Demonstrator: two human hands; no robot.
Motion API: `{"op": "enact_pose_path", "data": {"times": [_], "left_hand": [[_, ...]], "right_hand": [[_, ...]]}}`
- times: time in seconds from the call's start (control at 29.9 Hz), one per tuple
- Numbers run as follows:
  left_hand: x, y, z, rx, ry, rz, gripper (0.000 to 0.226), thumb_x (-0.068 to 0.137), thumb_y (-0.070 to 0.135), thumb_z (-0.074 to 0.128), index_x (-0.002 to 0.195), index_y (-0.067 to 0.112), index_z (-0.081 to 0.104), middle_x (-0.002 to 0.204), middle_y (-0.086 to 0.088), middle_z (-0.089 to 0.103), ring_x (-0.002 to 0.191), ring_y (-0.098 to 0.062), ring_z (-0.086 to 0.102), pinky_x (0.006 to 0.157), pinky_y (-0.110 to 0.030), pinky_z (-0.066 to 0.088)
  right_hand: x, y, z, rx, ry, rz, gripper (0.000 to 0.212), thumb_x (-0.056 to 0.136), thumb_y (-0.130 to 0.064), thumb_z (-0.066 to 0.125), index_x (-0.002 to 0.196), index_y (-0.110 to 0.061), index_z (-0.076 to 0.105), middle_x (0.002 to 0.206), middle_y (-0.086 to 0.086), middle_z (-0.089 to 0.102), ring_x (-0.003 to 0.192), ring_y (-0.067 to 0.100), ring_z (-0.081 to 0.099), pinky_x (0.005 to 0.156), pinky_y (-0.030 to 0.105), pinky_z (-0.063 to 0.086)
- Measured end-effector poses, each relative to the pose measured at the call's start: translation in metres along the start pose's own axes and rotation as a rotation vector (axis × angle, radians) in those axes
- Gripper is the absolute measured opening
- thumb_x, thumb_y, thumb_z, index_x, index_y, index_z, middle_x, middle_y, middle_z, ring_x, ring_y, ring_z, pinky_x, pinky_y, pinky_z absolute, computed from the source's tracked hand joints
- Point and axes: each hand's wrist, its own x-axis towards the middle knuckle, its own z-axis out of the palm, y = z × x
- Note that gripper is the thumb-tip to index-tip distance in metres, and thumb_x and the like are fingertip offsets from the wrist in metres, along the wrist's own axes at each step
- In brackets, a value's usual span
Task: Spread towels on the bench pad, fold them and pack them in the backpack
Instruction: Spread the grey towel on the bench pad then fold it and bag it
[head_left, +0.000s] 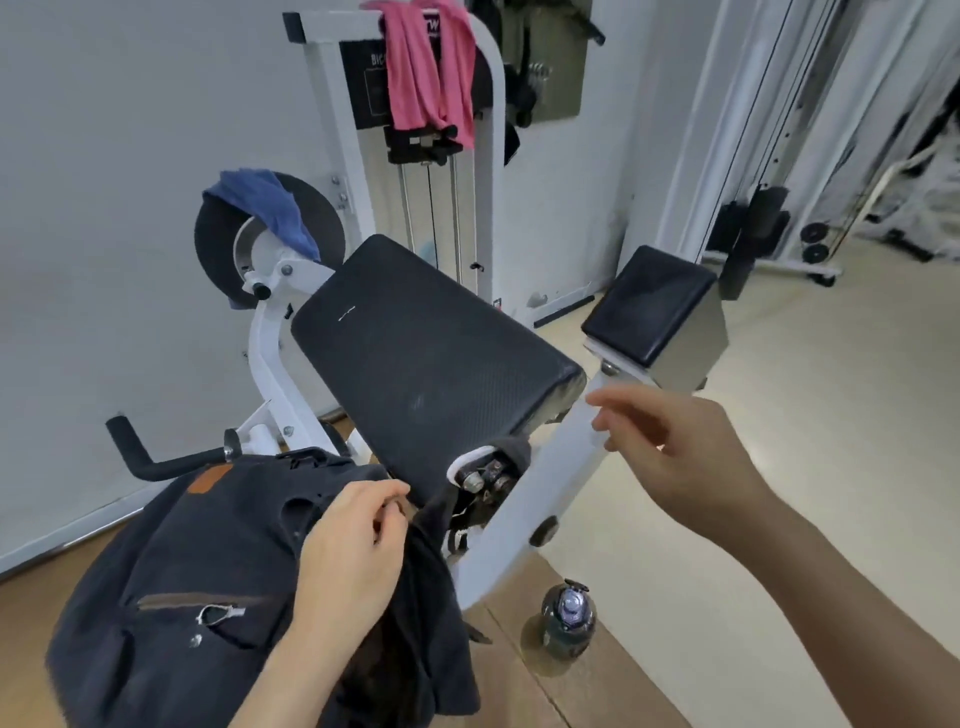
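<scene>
A dark backpack (176, 582) lies at the lower left, against the gym machine. My left hand (353, 540) rests on its top edge and pinches the dark fabric at the opening. The black bench pad (431, 353) slopes in the middle with nothing on it. My right hand (670, 447) hovers to the right of the pad, near the white frame bar, fingers loosely curled and holding nothing. A pink towel (431, 73) hangs over the machine's top bar. A blue towel (265, 208) is draped over the black round cam at the left.
A small black seat pad (649, 306) stands to the right of the bench pad. A water bottle (566, 618) stands on the floor below the white frame bar (524, 514). A black handle (135, 452) juts out at the left. More gym equipment (769, 223) fills the far right.
</scene>
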Motion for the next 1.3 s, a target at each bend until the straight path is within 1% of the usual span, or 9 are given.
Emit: {"op": "enact_pose_path", "data": {"times": [0.1, 0.23, 0.4, 0.5, 0.7, 0.87, 0.97, 1.1, 1.3], "left_hand": [[0.025, 0.069, 0.006, -0.091, -0.010, 0.143, 0.024, 0.095, 0.016, 0.052, 0.102, 0.030, 0.070, 0.089, 0.022, 0.067, 0.088, 0.003, 0.060, 0.074, -0.012, 0.044], [0.062, 0.189, 0.027, -0.155, 0.066, 0.406, 0.023, 0.093, 0.012, 0.056, 0.100, 0.028, 0.071, 0.088, 0.021, 0.068, 0.085, 0.001, 0.063, 0.073, -0.012, 0.047], [0.093, 0.340, 0.100, -0.148, 0.152, 0.556, 0.020, 0.094, 0.012, 0.057, 0.101, 0.021, 0.073, 0.086, 0.021, 0.065, 0.083, 0.000, 0.062, 0.075, -0.018, 0.051], [0.100, 0.395, 0.171, -0.090, 0.062, 0.560, 0.020, 0.091, 0.015, 0.055, 0.099, 0.022, 0.072, 0.082, 0.011, 0.069, 0.074, -0.008, 0.062, 0.072, -0.032, 0.052], [0.109, 0.409, 0.323, -0.056, -0.273, 0.188, 0.021, 0.092, 0.023, 0.049, 0.100, 0.031, 0.066, 0.071, 0.009, 0.061, 0.065, -0.008, 0.056, 0.064, -0.030, 0.042], [0.141, 0.371, 0.435, -0.146, -0.421, -0.237, 0.024, 0.086, 0.017, 0.048, 0.093, 0.027, 0.069, 0.086, 0.003, 0.068, 0.088, -0.022, 0.065, 0.078, -0.034, 0.052], [0.179, 0.347, 0.490, -0.227, -0.392, -0.426, 0.024, 0.089, 0.015, 0.048, 0.094, 0.025, 0.069, 0.097, 0.000, 0.070, 0.098, -0.023, 0.065, 0.084, -0.033, 0.052], [0.240, 0.317, 0.541, -0.254, -0.318, -0.512, 0.028, 0.093, 0.014, 0.044, 0.107, 0.022, 0.068, 0.110, 0.005, 0.068, 0.094, -0.011, 0.058, 0.075, -0.022, 0.041], [0.340, 0.256, 0.564, -0.225, -0.123, -0.731, 0.031, 0.096, 0.015, 0.042, 0.112, 0.020, 0.067, 0.118, 0.001, 0.067, 0.108, -0.020, 0.060, 0.087, -0.029, 0.049]], "right_hand": [[0.013, 0.004, -0.044, 0.151, 0.112, -0.062, 0.029, 0.093, -0.003, 0.057, 0.102, -0.027, 0.068, 0.079, -0.013, 0.070, 0.075, 0.011, 0.068, 0.069, 0.017, 0.052], [0.048, 0.039, -0.108, 0.243, 0.200, -0.112, 0.029, 0.093, -0.005, 0.059, 0.100, -0.032, 0.067, 0.081, -0.011, 0.070, 0.078, 0.013, 0.067, 0.070, 0.020, 0.052], [0.101, 0.123, -0.187, 0.334, 0.063, 0.006, 0.022, 0.090, -0.012, 0.059, 0.101, -0.030, 0.067, 0.087, -0.004, 0.073, 0.079, 0.012, 0.069, 0.077, 0.036, 0.056], [0.108, 0.185, -0.223, 0.341, -0.019, 0.148, 0.022, 0.089, -0.012, 0.058, 0.103, -0.025, 0.069, 0.088, 0.000, 0.073, 0.081, 0.017, 0.069, 0.075, 0.039, 0.057], [0.112, 0.313, -0.253, 0.673, -0.065, 0.524, 0.018, 0.090, -0.002, 0.058, 0.101, -0.011, 0.069, 0.090, 0.009, 0.075, 0.079, 0.017, 0.067, 0.076, 0.030, 0.051], [0.123, 0.405, -0.223, 0.881, -0.109, 0.813, 0.021, 0.097, -0.010, 0.052, 0.112, -0.015, 0.066, 0.106, 0.011, 0.073, 0.098, 0.023, 0.068, 0.090, 0.039, 0.053], [0.150, 0.446, -0.195, 0.897, -0.194, 0.903, 0.025, 0.099, -0.020, 0.053, 0.121, -0.026, 0.062, 0.116, 0.006, 0.068, 0.109, 0.020, 0.064, 0.096, 0.044, 0.051], [0.213, 0.491, -0.156, 0.748, -0.354, 0.873, 0.033, 0.097, -0.022, 0.056, 0.127, -0.034, 0.057, 0.124, -0.002, 0.061, 0.116, 0.013, 0.056, 0.097, 0.042, 0.049], [0.321, 0.533, -0.081, 0.513, -0.633, 0.746, 0.044, 0.095, -0.013, 0.054, 0.135, -0.030, 0.050, 0.127, 0.002, 0.056, 0.112, 0.014, 0.056, 0.091, 0.037, 0.048]]}}
